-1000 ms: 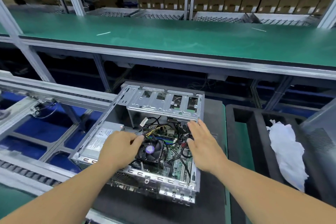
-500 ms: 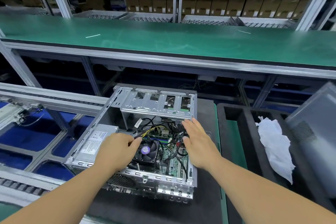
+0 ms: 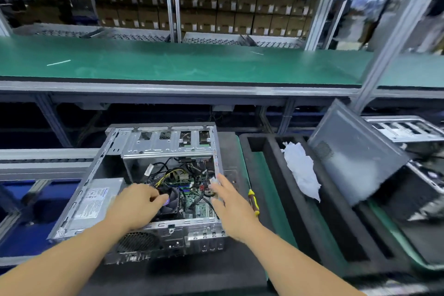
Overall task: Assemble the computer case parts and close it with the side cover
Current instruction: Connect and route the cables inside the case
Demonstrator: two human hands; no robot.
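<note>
An open computer case (image 3: 96,170) lies on its side on a black mat, with its motherboard, cables and CPU fan (image 3: 171,205) exposed. A silver power supply (image 3: 96,199) sits in its left part and a drive cage (image 3: 168,144) spans the far end. My left hand (image 3: 137,204) rests over the fan with fingers curled, holding nothing I can see. My right hand (image 3: 230,204) hovers flat above the case's right wall, fingers spread. The grey side cover (image 3: 355,151) leans tilted at the right.
A yellow-handled screwdriver (image 3: 253,200) lies on the mat right of the case. A black foam tray (image 3: 271,175) holds crumpled white paper (image 3: 301,170). Another open case (image 3: 408,130) stands behind the cover. A green shelf (image 3: 168,62) runs across above; conveyor rails lie at the left.
The view has swung to the right, bringing the side cover and a second case into sight. My right hand has slid from over the motherboard toward the case's right wall. The left hand stays at the fan.
</note>
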